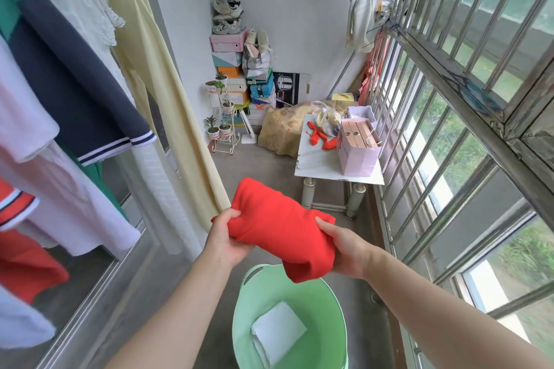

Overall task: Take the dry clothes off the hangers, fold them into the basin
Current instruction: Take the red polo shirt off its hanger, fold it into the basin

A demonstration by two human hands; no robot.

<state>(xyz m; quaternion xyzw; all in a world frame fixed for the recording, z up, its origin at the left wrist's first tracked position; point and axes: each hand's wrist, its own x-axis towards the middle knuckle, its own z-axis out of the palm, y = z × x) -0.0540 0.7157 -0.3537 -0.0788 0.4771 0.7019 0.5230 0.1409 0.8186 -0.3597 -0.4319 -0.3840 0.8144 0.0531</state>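
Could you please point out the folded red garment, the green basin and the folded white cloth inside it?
Folded red garment [278, 228], head view, middle of the bundle.
Green basin [331, 293], head view, inner right wall.
Folded white cloth [278, 329], head view, centre of its top face.

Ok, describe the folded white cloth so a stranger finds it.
Find the round pale green plastic basin on the grey floor. The folded white cloth lies on its bottom, unlike the folded red garment held above it.
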